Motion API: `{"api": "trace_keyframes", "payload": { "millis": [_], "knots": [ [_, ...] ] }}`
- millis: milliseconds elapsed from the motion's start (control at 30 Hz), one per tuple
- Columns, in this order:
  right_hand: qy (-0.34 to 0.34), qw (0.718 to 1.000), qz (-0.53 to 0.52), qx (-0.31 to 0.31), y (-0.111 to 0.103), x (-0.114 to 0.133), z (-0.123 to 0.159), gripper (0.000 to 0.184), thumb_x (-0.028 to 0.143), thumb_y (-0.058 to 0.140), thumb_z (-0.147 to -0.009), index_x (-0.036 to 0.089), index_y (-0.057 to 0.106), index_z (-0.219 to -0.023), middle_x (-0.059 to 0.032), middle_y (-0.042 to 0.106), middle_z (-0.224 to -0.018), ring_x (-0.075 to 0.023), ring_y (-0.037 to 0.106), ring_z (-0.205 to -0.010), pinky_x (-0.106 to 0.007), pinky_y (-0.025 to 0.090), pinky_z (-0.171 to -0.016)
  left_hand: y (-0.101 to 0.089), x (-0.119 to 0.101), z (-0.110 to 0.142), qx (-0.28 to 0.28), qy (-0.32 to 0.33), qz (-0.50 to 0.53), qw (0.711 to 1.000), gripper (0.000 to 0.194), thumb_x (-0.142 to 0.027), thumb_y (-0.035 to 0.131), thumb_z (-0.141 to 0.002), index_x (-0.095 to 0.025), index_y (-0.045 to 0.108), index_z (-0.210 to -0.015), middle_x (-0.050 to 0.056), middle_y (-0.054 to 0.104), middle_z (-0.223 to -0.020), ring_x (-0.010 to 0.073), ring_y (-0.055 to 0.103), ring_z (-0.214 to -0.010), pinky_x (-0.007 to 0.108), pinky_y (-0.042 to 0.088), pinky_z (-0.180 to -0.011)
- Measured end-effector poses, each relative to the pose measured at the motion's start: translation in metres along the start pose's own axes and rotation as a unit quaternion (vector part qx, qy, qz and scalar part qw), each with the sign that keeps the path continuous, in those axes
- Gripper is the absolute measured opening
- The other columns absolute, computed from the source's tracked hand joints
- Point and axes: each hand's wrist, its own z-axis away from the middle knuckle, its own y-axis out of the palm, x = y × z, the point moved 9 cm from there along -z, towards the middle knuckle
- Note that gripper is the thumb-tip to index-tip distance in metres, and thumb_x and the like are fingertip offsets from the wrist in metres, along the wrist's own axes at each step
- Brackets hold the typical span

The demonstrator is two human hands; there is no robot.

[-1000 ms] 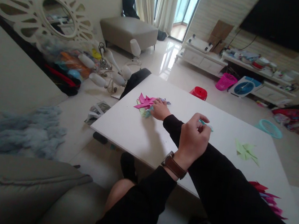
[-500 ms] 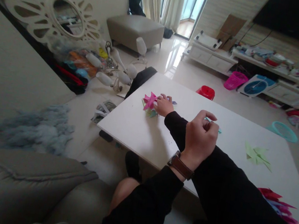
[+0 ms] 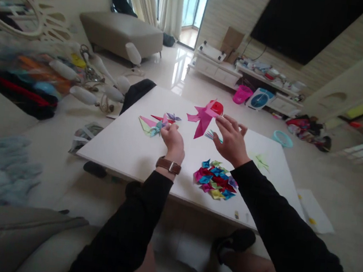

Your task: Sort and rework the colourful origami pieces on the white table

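Observation:
My right hand (image 3: 232, 138) holds a bright pink folded-paper figure (image 3: 202, 117) by its edge, up over the white table (image 3: 126, 151). My left hand (image 3: 172, 141), with a brown-strapped watch on the wrist, is closed beside a small group of folded-paper pieces (image 3: 154, 125) in green, pink, red, teal and purple. What its fingers grip, if anything, is hidden. Behind the right fingers lie thin teal pieces (image 3: 213, 135). A colourful heap of folded paper (image 3: 216, 180) rests nearer me, left of my right forearm. Farther right is a pale green folded piece (image 3: 262, 161).
A red stool (image 3: 217, 107) stands past the far table edge. On the floor are a pink basket (image 3: 242, 95), a light-blue basin (image 3: 282, 138) and a lamp with white shades (image 3: 107, 89) at left. A grey sofa (image 3: 7, 229) sits at lower left.
My right hand has lifted the pink paper figure from the group and drawn it right. My arms have uncrossed; my left hand has moved left to the group. The view has swung right.

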Motion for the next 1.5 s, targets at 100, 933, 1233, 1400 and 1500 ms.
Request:
{"api": "trace_keyframes", "payload": {
  "millis": [100,933,1233,1400,1500],
  "knots": [
    [0.032,0.999,0.018,-0.03,-0.033,-0.018,0.056,0.047,0.026,0.05,-0.1,0.017,0.057,-0.146,-0.0148,0.061,-0.15,-0.0329,0.049,-0.142,-0.049,0.029,-0.106,0.023,0.051,0.029,0.09,-0.185,-0.02,0.978,0.014,-0.031,0.053,-0.088,-0.019,0.056,-0.085,0.001,0.06,-0.079,0.0138,0.057,-0.072,0.025,0.041,-0.066],
    [0.153,0.983,-0.088,0.042,-0.016,-0.062,0.186,0.037,0.028,0.058,-0.097,0.027,0.069,-0.132,-0.0095,0.067,-0.142,-0.0344,0.048,-0.14,-0.051,0.033,-0.104,0.105,0.168,0.136,0.353,-0.222,-0.071,0.906,0.019,-0.011,0.072,-0.068,-0.012,0.067,-0.087,0.003,0.071,-0.079,0.0118,0.062,-0.068,0.025,0.05,-0.067],
    [0.175,0.977,-0.123,0.013,-0.031,-0.064,0.194,0.054,0.028,0.058,-0.096,0.027,0.055,-0.149,-0.0107,0.062,-0.146,-0.0334,0.05,-0.133,-0.049,0.038,-0.103,0.096,0.172,0.13,0.404,-0.121,-0.186,0.887,0.028,-0.017,0.077,-0.067,-0.012,0.074,-0.095,0.007,0.075,-0.087,0.018,0.067,-0.08,0.03,0.053,-0.076],
    [0.155,0.98,-0.119,0.05,-0.022,-0.059,0.195,0.055,0.027,0.058,-0.095,0.027,0.054,-0.15,-0.01,0.061,-0.149,-0.0339,0.047,-0.137,-0.049,0.036,-0.102,0.095,0.174,0.132,0.412,-0.115,-0.217,0.877,0.023,-0.017,0.072,-0.068,-0.013,0.073,-0.091,0.005,0.074,-0.085,0.0156,0.064,-0.073,0.026,0.05,-0.068],
    [0.158,0.979,-0.119,0.05,-0.018,-0.06,0.196,0.043,0.027,0.06,-0.095,0.027,0.064,-0.138,-0.0092,0.066,-0.143,-0.0341,0.048,-0.135,-0.049,0.035,-0.1,0.096,0.173,0.134,0.415,-0.125,-0.205,0.877,0.022,-0.018,0.072,-0.069,-0.013,0.072,-0.091,0.005,0.073,-0.085,0.0155,0.063,-0.074,0.026,0.05,-0.069]
  ]
}}
